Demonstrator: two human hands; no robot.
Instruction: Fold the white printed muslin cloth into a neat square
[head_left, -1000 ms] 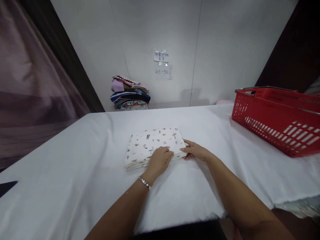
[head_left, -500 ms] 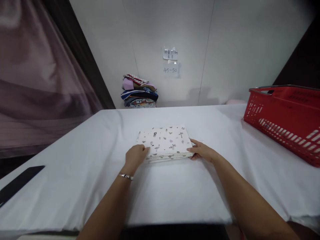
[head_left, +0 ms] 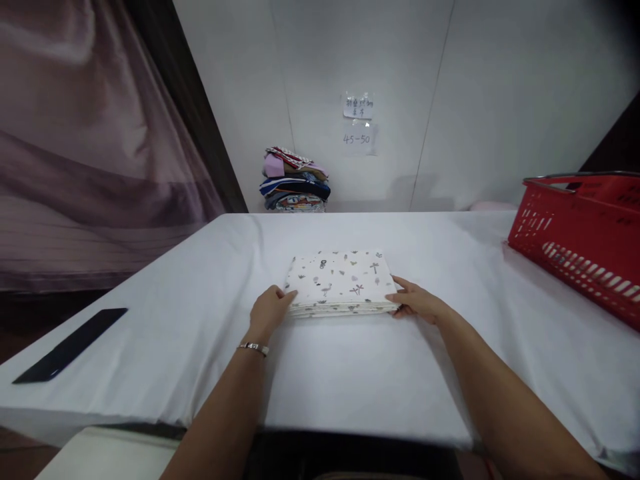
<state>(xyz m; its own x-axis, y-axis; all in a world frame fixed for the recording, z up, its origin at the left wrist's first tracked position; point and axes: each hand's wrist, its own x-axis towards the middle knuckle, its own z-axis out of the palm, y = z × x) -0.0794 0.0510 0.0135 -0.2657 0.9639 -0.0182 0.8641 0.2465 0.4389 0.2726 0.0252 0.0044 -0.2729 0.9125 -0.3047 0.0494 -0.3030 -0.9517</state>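
Note:
A folded white cloth (head_left: 340, 277) with small printed palms, birds and leaves lies flat in the middle of the table, its layers showing along the near edge. My left hand (head_left: 270, 311) grips its near left corner, thumb on top and the other fingers mostly hidden. At the near right corner my right hand (head_left: 414, 301) pinches the layered edge, with the thumb over the top and some fingertips lower down the side. A silver bracelet (head_left: 254, 347) circles my left wrist.
A white-covered table (head_left: 360, 380) reaches back to the wall. A pile of folded fabrics (head_left: 295, 183) stands at the back, a red basket (head_left: 590, 233) at the right. On the left lie a flat black object (head_left: 73, 345) and, beyond the table, a draped pinkish curtain (head_left: 100, 160).
The camera view has turned a little to the left, so the scene sits further right. My left hand has slid slightly outward along the cloth's left corner. My right hand keeps its hold.

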